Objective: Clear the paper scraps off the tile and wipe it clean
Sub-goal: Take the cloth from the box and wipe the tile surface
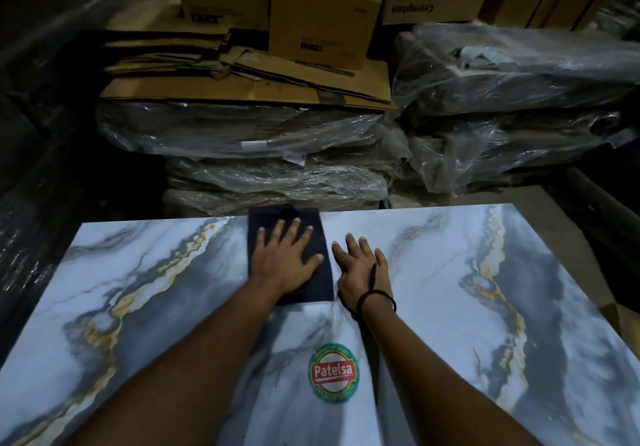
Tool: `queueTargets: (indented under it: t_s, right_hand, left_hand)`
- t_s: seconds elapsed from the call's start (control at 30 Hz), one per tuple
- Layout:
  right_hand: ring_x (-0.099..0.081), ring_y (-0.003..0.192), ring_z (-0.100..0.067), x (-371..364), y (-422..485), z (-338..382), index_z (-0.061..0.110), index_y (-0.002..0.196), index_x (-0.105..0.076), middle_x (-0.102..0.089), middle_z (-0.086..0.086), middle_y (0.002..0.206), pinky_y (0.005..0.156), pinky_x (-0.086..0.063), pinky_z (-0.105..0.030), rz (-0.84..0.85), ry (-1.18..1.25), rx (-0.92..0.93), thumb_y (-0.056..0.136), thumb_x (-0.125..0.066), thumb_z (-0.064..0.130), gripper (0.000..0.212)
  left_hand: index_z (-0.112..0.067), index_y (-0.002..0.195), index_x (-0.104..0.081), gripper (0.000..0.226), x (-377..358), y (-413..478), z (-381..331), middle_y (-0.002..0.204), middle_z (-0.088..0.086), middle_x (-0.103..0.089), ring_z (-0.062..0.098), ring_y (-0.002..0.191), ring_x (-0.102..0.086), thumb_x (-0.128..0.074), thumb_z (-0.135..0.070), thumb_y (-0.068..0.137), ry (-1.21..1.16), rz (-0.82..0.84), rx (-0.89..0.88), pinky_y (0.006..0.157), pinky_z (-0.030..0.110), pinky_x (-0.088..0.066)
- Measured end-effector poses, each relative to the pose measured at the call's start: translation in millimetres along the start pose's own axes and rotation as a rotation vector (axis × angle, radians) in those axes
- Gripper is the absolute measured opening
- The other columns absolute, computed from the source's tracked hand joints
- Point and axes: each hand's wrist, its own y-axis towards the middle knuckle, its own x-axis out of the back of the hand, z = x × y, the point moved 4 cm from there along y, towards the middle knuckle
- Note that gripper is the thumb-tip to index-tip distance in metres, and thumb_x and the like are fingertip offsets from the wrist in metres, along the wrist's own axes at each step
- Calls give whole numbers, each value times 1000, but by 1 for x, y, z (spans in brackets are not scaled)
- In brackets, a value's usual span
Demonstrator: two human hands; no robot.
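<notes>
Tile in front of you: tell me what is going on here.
A person is wiping the marble-patterned tile. The left hand presses flat on a dark cloth near the far edge; the right hand rests flat on the tile beside it. Apart from those, only a round Patelsa sticker shows on the tile.

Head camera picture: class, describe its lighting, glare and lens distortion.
Head view: dim light, falling to near black at the left and right edges; the glossy marble-patterned tile is brightest, showing soft sheen, no hard glare; the clear plastic-wrapped bundles carry small highlights; wide-angle stretch enlarges the forearms at the bottom; the brown cardboard boxes at the top look soft.
</notes>
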Motion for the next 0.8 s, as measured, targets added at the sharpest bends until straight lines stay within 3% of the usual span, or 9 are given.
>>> queueTargets:
  t_s: [0.13, 0.3, 0.4, 0.53, 0.67, 0.8]
  right_hand:
    - [-1, 150, -17, -1, -1, -2, 37, 150, -23, -9, 5, 162, 119, 1, -39, -11, 12, 6, 90, -41, 17, 66]
    - [0, 150, -17, -1, 0, -2, 36, 151, -24, -7, 4, 162, 120, 2, -40, -1, 20, -4, 91, -40, 15, 65]
    - [0, 150, -17, -1, 1, -2, 36, 151, -24, -7, 4, 162, 120, 2, -40, 3, 30, -10, 91, -40, 16, 65]
    - [-1, 150, -17, 0, 1, -1, 36, 150, -25, -9, 4, 162, 120, 1, -40, -5, 28, -17, 89, -41, 16, 66]
    - [-2, 150, -16, 2, -2, 0, 35, 151, -24, -9, 4, 162, 120, -1, -40, -3, 4, -16, 91, -43, 17, 65]
    - [-3, 150, -16, 1, -2, 0, 36, 151, -24, -9, 4, 162, 121, -1, -39, 0, -8, -22, 90, -42, 16, 66]
  left_hand:
    - [-41, 148, -10, 71, -1, 14, -5, 160, -9, -2, 19, 147, 0, -19, -74, 86, -3, 9, -45, 116, 50, 3]
    - [-41, 148, -14, 70, 5, 2, 96, 160, -8, -9, 19, 146, -6, -19, -73, 86, -7, -50, 221, 116, 52, -4]
    - [-41, 148, -12, 70, 5, -19, 115, 160, -8, -6, 21, 147, -4, -17, -73, 86, -6, -40, 294, 116, 53, -4]
    - [-39, 148, -15, 73, -3, -47, 47, 160, -5, -9, 23, 146, -8, -15, -72, 83, 26, -52, 100, 115, 53, -3]
    - [-37, 141, -40, 67, -15, -79, -17, 152, -1, -34, 26, 140, -32, -33, -69, 82, -24, -78, -95, 112, 55, -17]
    - [-46, 146, -18, 72, -12, -87, 37, 159, -10, -12, 18, 147, -9, -14, -74, 80, 23, -44, 14, 116, 50, -4]
